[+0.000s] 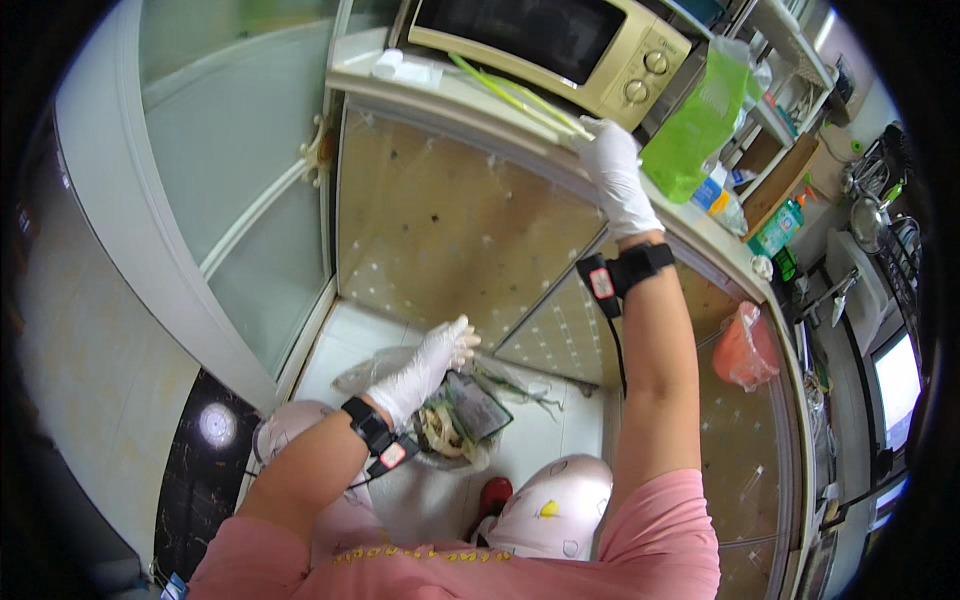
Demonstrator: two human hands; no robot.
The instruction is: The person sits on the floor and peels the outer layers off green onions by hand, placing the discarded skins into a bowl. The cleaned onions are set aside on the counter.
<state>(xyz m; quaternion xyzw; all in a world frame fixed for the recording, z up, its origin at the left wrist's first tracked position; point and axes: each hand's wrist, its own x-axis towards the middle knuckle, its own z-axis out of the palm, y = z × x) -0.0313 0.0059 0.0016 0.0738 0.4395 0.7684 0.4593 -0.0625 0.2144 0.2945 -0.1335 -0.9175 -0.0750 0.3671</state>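
Observation:
My right hand (612, 165), in a white glove, reaches up to the counter's edge. Its fingers are closed at the pale ends of long, thin green stalks (520, 103), which look like scallions. These stalks lie along the counter in front of the microwave (540, 45). Low down on the left, my left hand (430, 368), also gloved in white, hovers over a plastic bag (365, 375) on the floor. Its fingers are stretched out, with nothing seen in them. Inside the bag's opening are pale and green plant scraps (440, 425) and a dark flat packet (478, 405).
A green bag (700, 125) and a bottle with a blue and yellow label (715, 198) stand right of the microwave. An orange-red plastic bag (746, 348) hangs at the cabinet front. Left is a glass sliding door (235, 180). My knees flank the floor bag.

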